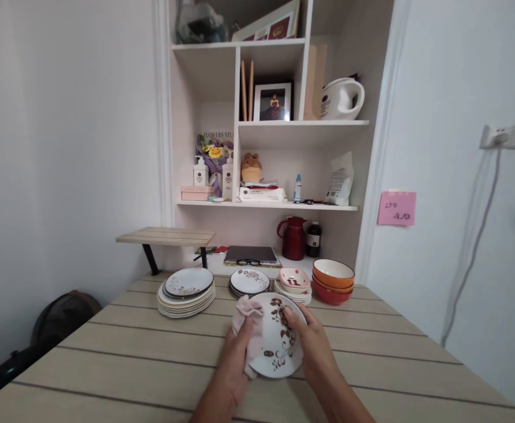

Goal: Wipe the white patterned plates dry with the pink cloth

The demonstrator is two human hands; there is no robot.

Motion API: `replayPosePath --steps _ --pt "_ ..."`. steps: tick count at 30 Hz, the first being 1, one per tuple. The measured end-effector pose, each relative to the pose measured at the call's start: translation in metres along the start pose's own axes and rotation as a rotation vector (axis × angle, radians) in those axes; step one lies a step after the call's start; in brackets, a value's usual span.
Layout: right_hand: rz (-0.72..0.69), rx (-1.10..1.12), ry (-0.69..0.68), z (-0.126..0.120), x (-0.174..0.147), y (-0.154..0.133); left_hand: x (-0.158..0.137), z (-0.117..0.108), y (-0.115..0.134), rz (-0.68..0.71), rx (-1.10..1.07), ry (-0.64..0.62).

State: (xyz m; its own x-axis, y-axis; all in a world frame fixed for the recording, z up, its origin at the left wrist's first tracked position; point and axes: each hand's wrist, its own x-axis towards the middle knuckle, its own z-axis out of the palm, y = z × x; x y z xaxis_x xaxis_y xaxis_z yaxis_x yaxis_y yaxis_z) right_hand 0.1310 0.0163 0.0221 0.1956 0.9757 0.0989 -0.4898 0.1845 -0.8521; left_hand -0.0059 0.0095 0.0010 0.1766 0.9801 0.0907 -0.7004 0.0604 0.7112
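A white plate (268,338) with brown flowers is held up over the table, tilted toward me. My right hand (314,341) grips its right edge, thumb across the face and fingers behind. On the left edge, my left hand (237,352) pinches a pale pink cloth (247,317) against the rim. Beyond the plate stands a short stack of dark-rimmed flowered plates (249,282). Farther left is a taller stack of plates (187,294). Small pink-patterned dishes (294,281) sit on other white dishes behind my right hand, beside stacked orange and red bowls (333,282).
A slatted wooden table (151,358) spans the front. At its back left stands a small raised shelf (167,236). A red thermos jug (293,238), a dark bottle (313,239) and a laptop (251,254) with glasses rest at the back, under white wall shelves (270,205).
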Motion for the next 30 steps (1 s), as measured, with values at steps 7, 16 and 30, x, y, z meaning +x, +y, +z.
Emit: replayPosePath --steps 7,16,30 --pt "0.045 0.181 0.094 0.008 -0.001 0.001 -0.005 0.013 -0.01 -0.079 -0.133 -0.027" --pt "0.154 0.259 -0.056 0.009 0.001 0.011 0.0 0.008 -0.004 0.04 -0.146 0.126" --pt "-0.023 -0.291 -0.354 -0.013 -0.006 -0.045 -0.006 -0.001 0.007 0.086 0.157 0.054"
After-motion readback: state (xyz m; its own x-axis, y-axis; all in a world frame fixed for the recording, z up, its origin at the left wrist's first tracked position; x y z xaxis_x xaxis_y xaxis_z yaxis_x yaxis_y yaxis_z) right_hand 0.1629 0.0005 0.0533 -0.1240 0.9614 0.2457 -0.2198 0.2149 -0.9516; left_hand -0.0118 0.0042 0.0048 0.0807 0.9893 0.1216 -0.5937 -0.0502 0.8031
